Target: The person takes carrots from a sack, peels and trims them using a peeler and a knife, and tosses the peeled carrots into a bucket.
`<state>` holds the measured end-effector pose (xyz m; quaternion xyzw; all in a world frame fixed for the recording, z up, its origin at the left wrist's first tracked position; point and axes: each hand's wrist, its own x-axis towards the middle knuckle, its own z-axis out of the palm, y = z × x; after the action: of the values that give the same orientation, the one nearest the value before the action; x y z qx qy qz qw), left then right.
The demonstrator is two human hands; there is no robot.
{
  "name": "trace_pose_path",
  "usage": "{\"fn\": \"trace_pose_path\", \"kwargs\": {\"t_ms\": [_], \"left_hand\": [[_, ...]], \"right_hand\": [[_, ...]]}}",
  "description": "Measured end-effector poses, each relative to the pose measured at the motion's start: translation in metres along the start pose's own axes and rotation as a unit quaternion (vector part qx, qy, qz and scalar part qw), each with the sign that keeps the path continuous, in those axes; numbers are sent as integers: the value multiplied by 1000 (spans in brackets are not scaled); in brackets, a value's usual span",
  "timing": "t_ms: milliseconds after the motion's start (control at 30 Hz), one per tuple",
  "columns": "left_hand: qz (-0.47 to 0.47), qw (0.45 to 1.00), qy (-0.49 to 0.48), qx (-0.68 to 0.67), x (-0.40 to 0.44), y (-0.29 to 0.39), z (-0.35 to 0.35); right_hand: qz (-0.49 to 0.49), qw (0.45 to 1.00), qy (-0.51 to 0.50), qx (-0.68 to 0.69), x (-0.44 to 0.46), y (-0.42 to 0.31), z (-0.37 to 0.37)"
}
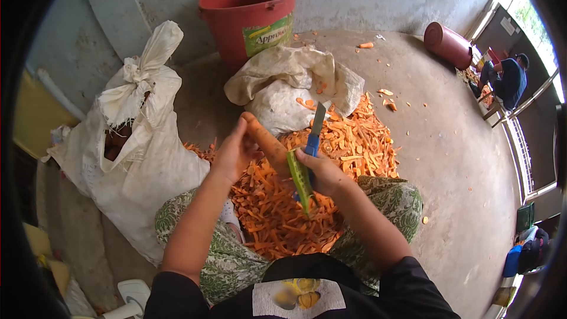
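My left hand is closed around a large orange carrot, which tilts down to the right. Its lower end comes close to a green peeler in my right hand. The same hand also grips a blue-handled knife, its grey blade pointing up and away. Whether the peeler touches the carrot, I cannot tell. Below both hands, a large heap of carrot peelings spreads between my knees and out to the right.
A tied white sack stands at left. Ahead lies a crumpled white sack, with a red bin behind it. Carrot bits are scattered on the concrete floor. Far right, a person sits near a tipped red barrel.
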<state>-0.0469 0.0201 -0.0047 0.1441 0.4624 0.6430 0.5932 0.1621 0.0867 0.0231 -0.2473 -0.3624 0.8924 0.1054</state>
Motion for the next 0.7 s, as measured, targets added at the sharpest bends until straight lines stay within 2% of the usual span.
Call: {"fn": "trace_pose_path", "kwargs": {"t_ms": [33,100,167,200,233,300,367,400,433,533,600,700], "left_hand": [[32,999,-20,3,-3,-15,7],[-48,998,38,-29,-8,-35,17],[-72,997,11,-21,-10,-35,17],[-97,995,-17,-12,-10,-35,17],[-97,995,-18,-14,-9,-34,18],[-121,993,15,3,-8,-30,20],[-103,993,1,53,-11,-28,23],[-86,991,-13,102,-14,-27,24],[-86,991,-12,102,-17,-25,24],[-108,985,-48,123,-21,-21,25],[-139,985,-80,64,-21,-17,21],[-158,981,-115,6,-25,-13,21]], "right_hand": [[-4,999,12,33,1,6,7],[-10,998,23,66,6,18,13],[21,991,60,-118,14,28,7],[-21,977,53,-206,13,26,7],[-20,977,54,-207,11,16,9],[27,906,130,-401,3,-8,6],[5,897,160,-412,7,-11,-16],[-45,776,235,-584,6,-18,-18],[-93,613,298,-726,6,-21,-18],[-66,612,280,-736,7,-19,-7],[-36,616,258,-743,8,-14,3],[-42,604,252,-755,8,-10,6]]}}
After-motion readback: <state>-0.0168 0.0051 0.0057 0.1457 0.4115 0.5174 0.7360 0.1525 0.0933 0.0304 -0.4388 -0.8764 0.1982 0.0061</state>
